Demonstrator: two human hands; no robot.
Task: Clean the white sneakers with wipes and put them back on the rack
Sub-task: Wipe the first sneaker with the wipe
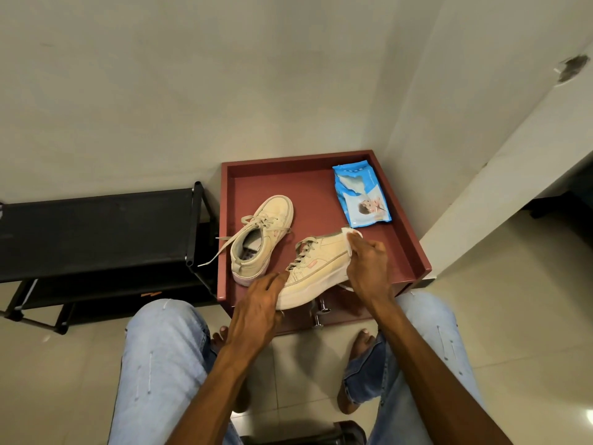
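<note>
Two legs in light blue jeans (160,364) are seen nearest the lens, with both forearms extended forward between the knees. Bare feet are planted on a pale tiled floor (513,316). At the left, a black shoe rack (96,232) is set against a plain off-white wall (192,91). Just beside its right end, a red-brown cabinet top (308,184) with a raised rim is fitted into the corner of the room. Two metal knobs (322,308) are mounted on the cabinet front below the near edge.

The far sneaker (260,242) is stood upright near the left edge of the top, its toe pointed toward the back edge and one lace trailed over the left rim. The near sneaker (317,268) is tipped onto its side at the near edge, its pale sole turned toward the lens and its heel end projected past that edge. A blue wipes pack (361,195) is laid flat in the back right corner, its flap peeled open.

The left hand (256,309) is placed at the heel end of the near sneaker, palm down, with the fingers curled over the heel and collar so that the shoe is gripped. The right hand (369,271) is placed at the toe end. A white wipe (351,234) is pinched under its curled fingers and pressed against the toe.
</note>
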